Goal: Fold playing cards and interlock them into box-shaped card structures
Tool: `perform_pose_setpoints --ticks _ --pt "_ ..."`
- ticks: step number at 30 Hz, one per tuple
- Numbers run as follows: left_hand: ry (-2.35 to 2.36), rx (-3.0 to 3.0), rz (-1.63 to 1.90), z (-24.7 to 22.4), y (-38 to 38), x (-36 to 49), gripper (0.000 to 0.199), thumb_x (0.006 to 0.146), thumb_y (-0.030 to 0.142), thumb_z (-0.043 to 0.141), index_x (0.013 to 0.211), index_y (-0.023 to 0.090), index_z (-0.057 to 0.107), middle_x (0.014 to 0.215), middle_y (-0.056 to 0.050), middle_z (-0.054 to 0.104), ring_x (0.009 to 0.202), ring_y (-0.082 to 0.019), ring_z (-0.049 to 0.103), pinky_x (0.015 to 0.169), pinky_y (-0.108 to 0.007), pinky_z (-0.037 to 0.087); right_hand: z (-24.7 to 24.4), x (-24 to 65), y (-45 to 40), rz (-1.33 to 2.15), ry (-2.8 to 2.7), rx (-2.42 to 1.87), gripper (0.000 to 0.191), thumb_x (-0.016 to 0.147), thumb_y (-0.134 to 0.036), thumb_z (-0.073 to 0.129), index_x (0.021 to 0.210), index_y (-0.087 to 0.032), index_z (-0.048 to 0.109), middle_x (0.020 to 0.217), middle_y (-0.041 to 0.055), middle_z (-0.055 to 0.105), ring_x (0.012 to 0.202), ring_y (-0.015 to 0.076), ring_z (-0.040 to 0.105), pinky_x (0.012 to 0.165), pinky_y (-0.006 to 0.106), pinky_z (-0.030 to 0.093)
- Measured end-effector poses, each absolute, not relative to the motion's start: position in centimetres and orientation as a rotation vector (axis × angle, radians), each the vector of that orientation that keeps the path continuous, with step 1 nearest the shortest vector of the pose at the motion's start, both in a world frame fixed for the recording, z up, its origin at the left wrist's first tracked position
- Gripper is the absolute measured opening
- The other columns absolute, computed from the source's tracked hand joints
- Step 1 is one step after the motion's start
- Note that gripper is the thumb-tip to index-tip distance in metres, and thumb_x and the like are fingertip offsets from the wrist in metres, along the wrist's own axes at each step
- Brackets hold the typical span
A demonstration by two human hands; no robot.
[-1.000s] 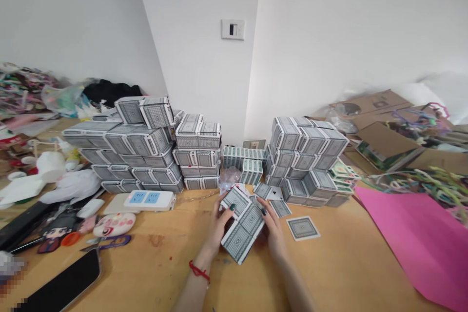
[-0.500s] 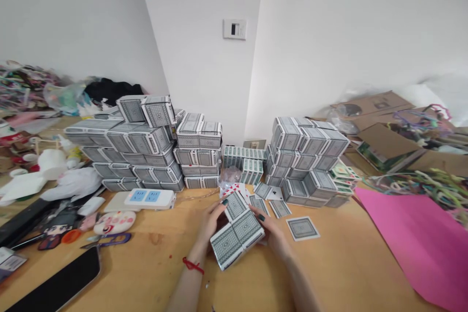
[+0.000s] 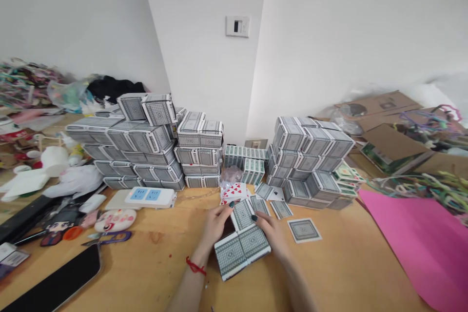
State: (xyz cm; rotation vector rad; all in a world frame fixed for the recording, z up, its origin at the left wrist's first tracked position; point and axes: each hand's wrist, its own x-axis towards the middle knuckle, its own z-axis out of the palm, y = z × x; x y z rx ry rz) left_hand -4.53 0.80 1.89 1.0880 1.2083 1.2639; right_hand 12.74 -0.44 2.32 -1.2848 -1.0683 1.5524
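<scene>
Between my hands is a block folded from playing cards (image 3: pixel 230 255), with grey-green patterned backs on its outside. Two panels lie side by side, and a third panel juts out at the far end. My left hand (image 3: pixel 214 228) grips the far left side of this block, its thumb by the jutting panel. On the other side my right hand (image 3: pixel 271 232) is closed on it, thumb on the upper face. The fingers underneath are hidden. Just beyond lie loose face-up red-suit cards (image 3: pixel 234 192) and several face-down cards, one card (image 3: pixel 304 230) apart to the right.
Stacked card blocks stand at the back left (image 3: pixel 142 139) and back right (image 3: pixel 310 144). A power strip (image 3: pixel 151 197), scissors (image 3: pixel 113 237) and a dark phone-like slab (image 3: pixel 58 280) lie left. Pink paper (image 3: pixel 409 248) and cardboard boxes (image 3: pixel 395 148) are at right.
The card block has come slightly nearer and tilted so its upper face shows more. My right thumb has moved onto the jutting panel, and more of the red-suit cards shows.
</scene>
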Motion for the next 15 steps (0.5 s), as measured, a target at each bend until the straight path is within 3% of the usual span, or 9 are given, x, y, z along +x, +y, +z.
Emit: perform_pose_setpoints --ticks 5,7,10,12,15 --pt "1.217 1.094 1.263 2.3 0.9 -4.5 0.029 0.064 0.039 0.061 0.049 0.014 0.061 0.050 0.000 0.058 0.055 -0.016 0.052 0.055 -0.024 0.038 2.2 12.6 -0.7 1.505 -1.034 -1.257 0.032 0.064 -0.041 0.062 0.090 -0.024 0.066 0.098 0.0018 0.065 0.097 0.0276 0.053 0.078 0.036 0.040" --pt "1.167 1.098 1.262 2.6 0.9 -4.2 0.023 0.063 0.038 0.063 0.059 0.016 0.067 0.066 -0.003 0.066 0.073 -0.021 0.058 0.069 -0.029 0.042 2.6 12.6 -0.7 1.501 -1.037 -1.167 0.039 0.065 -0.041 0.060 0.102 -0.028 0.061 0.106 -0.0006 0.062 0.107 0.0260 0.046 0.084 0.036 0.037" --pt "1.033 1.086 1.239 2.2 1.0 -3.7 0.026 0.063 0.038 0.064 0.078 0.018 0.070 0.099 -0.009 0.065 0.101 -0.025 0.053 0.089 -0.033 0.037 3.2 12.6 -0.6 1.515 -1.056 -1.079 0.045 0.065 -0.043 0.060 0.108 -0.031 0.056 0.110 -0.0027 0.059 0.112 0.0246 0.043 0.088 0.035 0.035" --pt "0.935 0.965 1.205 1.4 1.2 -3.4 0.036 0.067 0.045 0.058 0.088 0.018 0.068 0.107 -0.010 0.061 0.103 -0.025 0.053 0.088 -0.035 0.039 3.3 12.6 -0.5 1.490 -1.060 -1.081 0.041 0.064 -0.043 0.061 0.103 -0.029 0.059 0.110 -0.0022 0.059 0.109 0.0255 0.045 0.089 0.035 0.034" --pt "0.843 0.626 1.196 0.5 1.8 -3.4 0.054 0.068 0.059 0.047 0.098 0.017 0.063 0.098 -0.011 0.064 0.087 -0.026 0.060 0.076 -0.040 0.046 2.6 12.7 -0.4 1.444 -1.022 -1.099 0.037 0.065 -0.043 0.059 0.099 -0.027 0.059 0.107 -0.0018 0.059 0.100 0.0247 0.050 0.086 0.033 0.036"
